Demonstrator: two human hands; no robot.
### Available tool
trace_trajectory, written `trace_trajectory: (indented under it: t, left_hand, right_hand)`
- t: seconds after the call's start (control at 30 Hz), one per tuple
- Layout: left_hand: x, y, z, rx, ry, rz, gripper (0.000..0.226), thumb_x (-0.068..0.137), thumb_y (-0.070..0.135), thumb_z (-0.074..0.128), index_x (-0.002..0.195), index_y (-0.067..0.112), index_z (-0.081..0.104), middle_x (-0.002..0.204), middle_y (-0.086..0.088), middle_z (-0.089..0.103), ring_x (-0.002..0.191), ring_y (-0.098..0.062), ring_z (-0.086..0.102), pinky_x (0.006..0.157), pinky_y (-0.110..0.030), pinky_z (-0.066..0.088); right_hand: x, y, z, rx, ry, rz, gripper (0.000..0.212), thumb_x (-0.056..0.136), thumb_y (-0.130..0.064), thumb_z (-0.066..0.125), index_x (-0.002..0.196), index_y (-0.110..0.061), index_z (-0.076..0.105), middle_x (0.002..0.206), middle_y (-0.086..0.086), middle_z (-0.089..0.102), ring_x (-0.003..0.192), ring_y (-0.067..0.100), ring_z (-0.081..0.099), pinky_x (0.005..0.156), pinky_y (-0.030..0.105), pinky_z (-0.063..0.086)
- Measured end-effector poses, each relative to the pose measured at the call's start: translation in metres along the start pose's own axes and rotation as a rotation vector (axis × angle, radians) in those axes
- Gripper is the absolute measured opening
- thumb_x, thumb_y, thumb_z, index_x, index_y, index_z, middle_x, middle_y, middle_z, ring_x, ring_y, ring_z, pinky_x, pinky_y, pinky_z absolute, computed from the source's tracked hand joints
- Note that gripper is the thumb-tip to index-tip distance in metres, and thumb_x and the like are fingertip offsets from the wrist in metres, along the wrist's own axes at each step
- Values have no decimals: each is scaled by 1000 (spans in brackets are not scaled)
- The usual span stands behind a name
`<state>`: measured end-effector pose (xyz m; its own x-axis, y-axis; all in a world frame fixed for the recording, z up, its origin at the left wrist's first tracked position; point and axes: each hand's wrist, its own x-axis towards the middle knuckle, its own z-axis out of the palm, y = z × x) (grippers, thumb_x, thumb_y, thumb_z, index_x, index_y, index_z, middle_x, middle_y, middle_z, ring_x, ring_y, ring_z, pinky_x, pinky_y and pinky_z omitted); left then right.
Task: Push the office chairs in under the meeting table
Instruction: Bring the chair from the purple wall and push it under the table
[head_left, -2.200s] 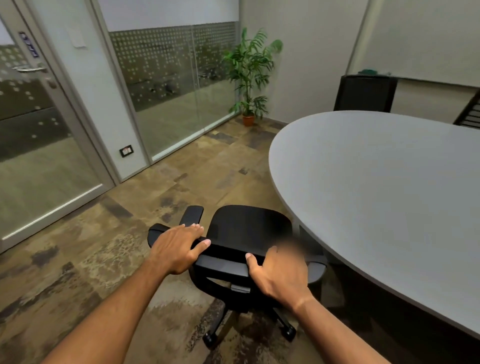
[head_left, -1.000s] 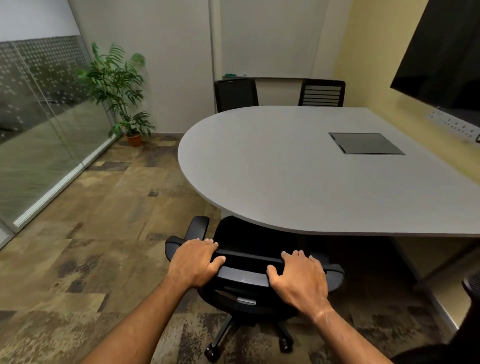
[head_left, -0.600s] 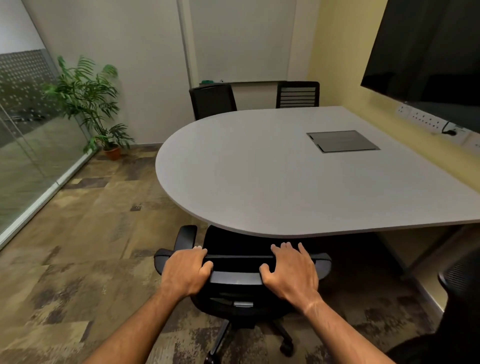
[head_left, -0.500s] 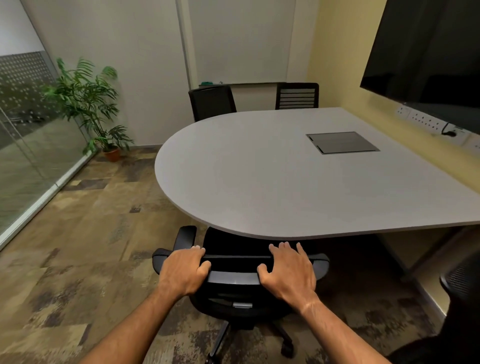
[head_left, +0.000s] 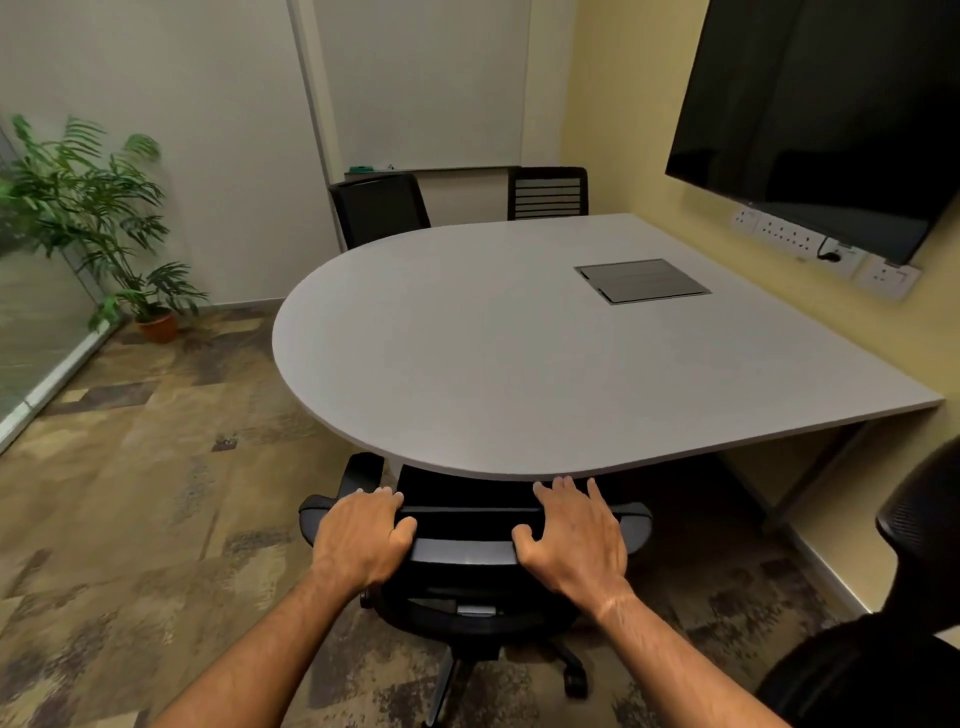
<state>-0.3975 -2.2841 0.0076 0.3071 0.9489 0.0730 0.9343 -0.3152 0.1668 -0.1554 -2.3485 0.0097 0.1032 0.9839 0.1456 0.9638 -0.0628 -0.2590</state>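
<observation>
Both hands are laid on the top rail of the office chair (head_left: 467, 551) in the head view: the left hand (head_left: 363, 535) is curled over the rail's left end, and the right hand (head_left: 574, 535) lies flat with fingers spread, their tips close under the edge of the meeting table (head_left: 493, 353). The seat is already hidden beneath the rounded end of the tabletop.

If the push were carried further, the right fingertips could be pinched between rail and table edge, and the left armrest (head_left: 361, 470) might knock the rim.

Patterned brown carpet (head_left: 130, 493) covers the floor. Two far chairs (head_left: 382, 208) are seen tucked in opposite, and another chair (head_left: 893, 597) stands out at lower right. A potted plant (head_left: 98, 208) and a wall screen (head_left: 831, 119) are also visible.
</observation>
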Motion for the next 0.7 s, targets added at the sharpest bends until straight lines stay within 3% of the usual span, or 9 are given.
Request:
trace_trajectory:
  t: [0.1, 0.17, 0.43, 0.6, 0.7]
  left_hand:
    - [-1, -16, -5, 16, -21, 3, 60, 75, 45, 20, 98, 14, 66, 84, -3, 61, 80, -21, 58, 75, -38, 46]
    - [-4, -24, -8, 22, -34, -7, 55, 77, 43, 25, 95, 14, 67, 83, -4, 62, 79, -22, 59, 68, -36, 45]
    - [-28, -23, -8, 23, -69, -17, 43, 76, 40, 29, 75, 12, 61, 74, -2, 55, 66, -21, 52, 63, -34, 37]
    - [-41, -14, -5, -12, -7, -74, 55, 75, 41, 31, 99, 11, 70, 94, -5, 67, 76, -20, 60, 71, -35, 46]
    - [-43, -8, -4, 1, -6, -97, 56, 75, 41, 29, 100, 12, 70, 98, -4, 69, 78, -20, 62, 70, -35, 46]
  right_hand:
    - [-7, -20, 6, 12, 4, 38, 72, 75, -51, 37, 134, -14, 56, 130, 8, 61, 129, 20, 47, 119, 40, 17]
    - [-12, -31, 10, 3, 11, 53, 71, 75, -51, 38, 133, -15, 57, 123, 3, 62, 122, 18, 50, 119, 39, 18]
    - [-33, -35, 13, -19, 36, 70, 69, 73, -50, 42, 129, -14, 62, 124, 8, 64, 124, 21, 52, 120, 40, 18]
    - [-39, -25, 11, -9, 55, 64, 66, 72, -49, 45, 125, -14, 65, 123, 12, 66, 123, 24, 55, 117, 38, 18]
    - [-36, -19, 9, 7, 66, 42, 65, 71, -48, 45, 122, -14, 67, 120, 12, 67, 121, 24, 56, 117, 37, 17]
